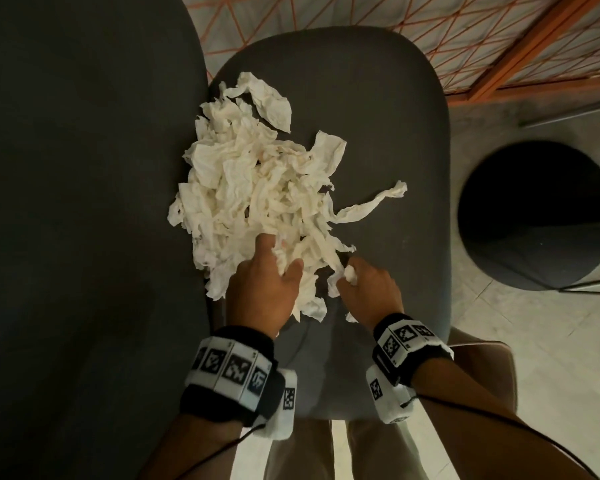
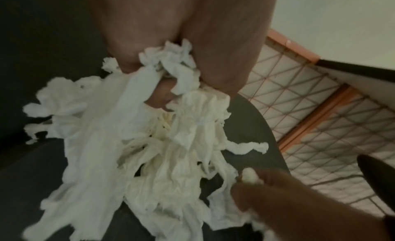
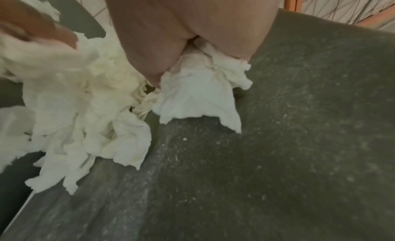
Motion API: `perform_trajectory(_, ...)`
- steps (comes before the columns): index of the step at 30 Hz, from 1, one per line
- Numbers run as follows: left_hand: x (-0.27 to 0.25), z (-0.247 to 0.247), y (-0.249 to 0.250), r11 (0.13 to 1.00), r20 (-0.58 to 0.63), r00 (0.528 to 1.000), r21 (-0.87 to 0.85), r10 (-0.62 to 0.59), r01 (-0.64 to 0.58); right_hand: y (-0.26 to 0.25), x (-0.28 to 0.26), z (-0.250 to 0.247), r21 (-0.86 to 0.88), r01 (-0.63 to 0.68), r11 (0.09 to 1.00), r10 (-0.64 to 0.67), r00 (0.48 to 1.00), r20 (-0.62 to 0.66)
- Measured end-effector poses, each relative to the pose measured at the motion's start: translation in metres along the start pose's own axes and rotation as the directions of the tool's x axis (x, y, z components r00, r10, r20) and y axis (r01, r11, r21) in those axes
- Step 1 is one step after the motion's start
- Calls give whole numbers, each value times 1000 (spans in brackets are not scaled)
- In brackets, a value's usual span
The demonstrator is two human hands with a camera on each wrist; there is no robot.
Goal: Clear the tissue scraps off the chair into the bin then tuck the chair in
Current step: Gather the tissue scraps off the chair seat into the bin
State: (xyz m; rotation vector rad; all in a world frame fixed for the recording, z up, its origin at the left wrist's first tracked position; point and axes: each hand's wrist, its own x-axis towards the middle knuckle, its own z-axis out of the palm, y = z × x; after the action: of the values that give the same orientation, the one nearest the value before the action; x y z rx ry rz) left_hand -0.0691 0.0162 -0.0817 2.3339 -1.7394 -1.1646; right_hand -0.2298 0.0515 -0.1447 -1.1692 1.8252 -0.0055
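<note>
A heap of torn white tissue scraps (image 1: 257, 181) lies on the dark grey chair seat (image 1: 388, 140), against the chair's backrest (image 1: 84, 202). My left hand (image 1: 274, 268) digs into the near end of the heap, its fingers curled round a wad of scraps (image 2: 171, 65). Beside it, my right hand (image 1: 357, 282) pinches a small bunch of tissue (image 3: 203, 86) at the heap's near right edge. A long strip (image 1: 371, 206) trails to the right. The round black bin (image 1: 534, 216) stands on the floor to the right of the chair.
An orange wire grid rack (image 1: 465, 39) stands beyond the chair's far edge. Pale tiled floor (image 1: 551, 358) surrounds the bin. White dust specks the seat fabric (image 3: 299, 143). My legs (image 1: 482, 368) are at the seat's near edge.
</note>
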Motion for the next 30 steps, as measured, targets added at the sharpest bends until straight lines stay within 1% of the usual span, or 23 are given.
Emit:
perform_trajectory(2, 3, 5, 12, 999, 11, 1000, 48, 13, -14, 7, -3, -4, 106, 19, 994, -16, 999, -34)
perform_trajectory(5, 13, 16, 25, 985, 24, 995, 143, 94, -97, 21, -9, -11, 230, 44, 972, -23, 995, -97)
perform_trajectory(6, 17, 20, 26, 974, 54, 993, 197, 102, -110, 27, -10, -13, 275, 38, 961, -7, 994, -113)
perform_trajectory(8, 26, 28, 24, 949, 139, 986, 288, 92, -130, 38, -15, -17, 347, -13, 938, 53, 993, -104)
perform_trajectory(9, 28, 31, 23, 939, 164, 983, 317, 83, -132, 43, -18, -19, 376, -35, 926, 76, 992, -96)
perform_trajectory(11, 26, 35, 22, 937, 152, 985, 323, 84, -130, 48, -24, -24, 442, -30, 896, 83, 991, -102)
perform_trajectory(12, 23, 35, 22, 941, 133, 987, 312, 90, -128, 50, -27, -27, 483, -29, 875, 88, 991, -100)
perform_trajectory(14, 15, 31, 21, 954, 84, 992, 279, 92, -112, 51, -33, -30, 545, -66, 836, 116, 992, -57)
perform_trajectory(15, 11, 28, 19, 967, 57, 995, 236, 84, -95, 53, -34, -30, 550, -99, 830, 141, 989, -35)
perform_trajectory(18, -1, 18, 11, 997, -2, 999, 56, 45, -45, 57, -39, -30, 485, -186, 854, 200, 979, 24)
perform_trajectory(20, -14, 9, 11, 997, -63, 997, -62, 45, -49, 57, -45, -33, 425, -227, 876, 222, 973, 63)
perform_trajectory(22, -26, -2, 16, 986, -116, 992, -155, 44, -62, 57, -52, -33, 369, -204, 907, 206, 978, 36)
perform_trajectory(24, -33, -8, 19, 976, -114, 993, -212, 18, -42, 59, -59, -29, 401, -204, 893, 225, 974, -4)
perform_trajectory(26, -36, -11, 17, 961, -51, 999, -278, -16, 1, 61, -65, -23, 523, -214, 825, 269, 963, -30)
perform_trajectory(27, -37, -12, 16, 948, -11, 1000, -317, -23, 18, 60, -70, -21, 592, -214, 777, 294, 955, -40)
perform_trajectory(28, -37, -12, 16, 942, 28, 999, -335, -21, 29, 60, -75, -19, 671, -207, 712, 317, 947, -44)
perform_trajectory(30, -39, -11, 17, 947, 78, 997, -321, 27, -1, 56, -86, -18, 823, -179, 539, 354, 935, -28)
